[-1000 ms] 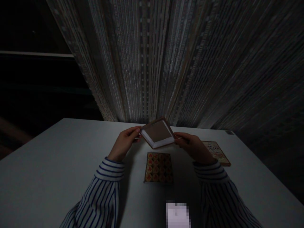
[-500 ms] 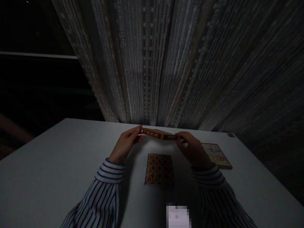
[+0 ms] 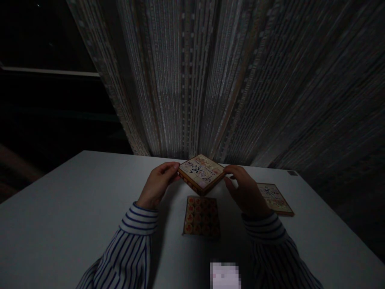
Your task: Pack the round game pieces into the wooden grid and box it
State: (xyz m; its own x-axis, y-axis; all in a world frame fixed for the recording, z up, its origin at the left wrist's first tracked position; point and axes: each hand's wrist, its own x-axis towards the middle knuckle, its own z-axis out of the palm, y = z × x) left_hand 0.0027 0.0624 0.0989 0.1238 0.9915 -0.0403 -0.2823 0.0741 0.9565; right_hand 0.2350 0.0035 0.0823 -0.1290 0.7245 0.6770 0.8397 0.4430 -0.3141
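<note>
Between both hands, above the white table, a flat square box (image 3: pixel 202 173) with a printed, lettered top is held by two opposite corners. My left hand (image 3: pixel 158 182) pinches its left corner, thumb on top. The right corner is gripped by the fingers of my right hand (image 3: pixel 245 190). Its top face tilts toward me, and a brown side with marks shows. Just below it on the table lies a square tray of round Chinese chess pieces (image 3: pixel 202 217), set in rows with red characters on several of them.
To the right of my right hand lies another flat printed box or lid (image 3: pixel 276 198). A pixelated pale patch (image 3: pixel 225 276) is at the near edge of the view. A striped curtain (image 3: pixel 192 80) hangs behind the white table (image 3: pixel 75 208). A small dark square (image 3: pixel 292 173) is at the far right corner.
The box has tipped between my hands: before, mostly its narrow side showed, and now its printed top faces me. My hands have hardly shifted.
</note>
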